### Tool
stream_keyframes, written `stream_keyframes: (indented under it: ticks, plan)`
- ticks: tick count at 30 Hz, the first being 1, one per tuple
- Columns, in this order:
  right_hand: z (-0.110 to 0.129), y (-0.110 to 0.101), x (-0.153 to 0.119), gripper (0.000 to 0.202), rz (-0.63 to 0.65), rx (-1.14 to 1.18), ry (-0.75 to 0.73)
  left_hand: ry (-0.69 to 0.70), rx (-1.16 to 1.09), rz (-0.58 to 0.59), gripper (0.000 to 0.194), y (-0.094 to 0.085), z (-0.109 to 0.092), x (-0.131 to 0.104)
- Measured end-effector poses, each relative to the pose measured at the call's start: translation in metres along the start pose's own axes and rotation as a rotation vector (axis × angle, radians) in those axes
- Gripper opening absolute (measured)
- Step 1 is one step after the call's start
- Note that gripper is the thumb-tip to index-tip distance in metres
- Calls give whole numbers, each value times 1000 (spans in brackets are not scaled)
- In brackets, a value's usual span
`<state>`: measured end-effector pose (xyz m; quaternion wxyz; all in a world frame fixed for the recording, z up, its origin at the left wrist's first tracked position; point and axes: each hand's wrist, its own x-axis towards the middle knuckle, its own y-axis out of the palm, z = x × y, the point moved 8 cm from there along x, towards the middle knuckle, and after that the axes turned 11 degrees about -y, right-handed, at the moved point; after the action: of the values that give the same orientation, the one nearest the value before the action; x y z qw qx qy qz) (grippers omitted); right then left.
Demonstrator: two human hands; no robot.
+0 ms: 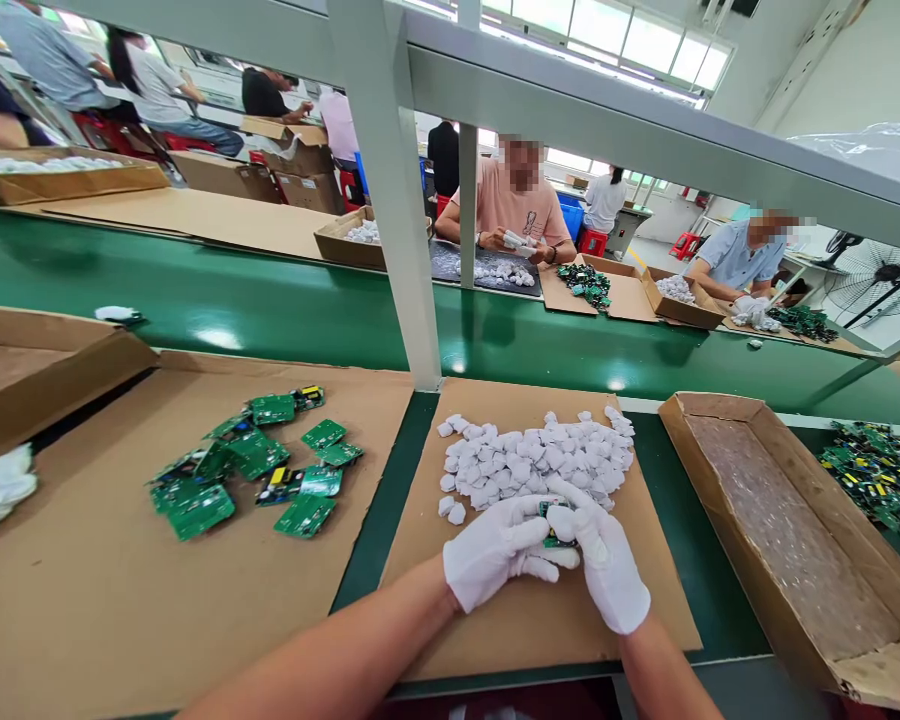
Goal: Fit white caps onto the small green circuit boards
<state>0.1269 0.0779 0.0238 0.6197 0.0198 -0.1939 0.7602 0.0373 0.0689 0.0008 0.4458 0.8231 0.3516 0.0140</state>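
Observation:
Both of my hands wear white gloves and meet over the front of the cardboard sheet. My left hand (499, 550) is closed around a small green circuit board (559, 540) from the left, fingers beneath it. From the other side my right hand (604, 550) grips the same board. A rounded white shape covers part of the board; I cannot tell whether it is a thumb or a white piece. Just beyond my hands lies a heap of small white lumpy pieces (525, 458). Most of the held board is hidden by the gloves.
Green circuit boards (255, 455) lie on cardboard at left, near a white glove (0, 492). A shallow cardboard box (795, 540) stands at right, with more boards (881, 475) beyond it. A grey post (401, 220) rises ahead. Several people work across the green bench (307, 300).

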Motion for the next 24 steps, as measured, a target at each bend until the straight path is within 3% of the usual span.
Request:
stream_keyframes:
  ticks: [4,11,18,24]
  plan:
    - [10,2,4,46,13,-126,-49,18,-117,28,38,-4,6,0]
    - [19,9,5,40,145,-433,-170,29,-111,3,32,-9,10,0]
    - [14,8,9,45,212,-208,-91,16,-81,22,26,-5,5,0]
    - [15,16,8,42,137,-371,-122,22,-6,-45,29,-13,5,2]
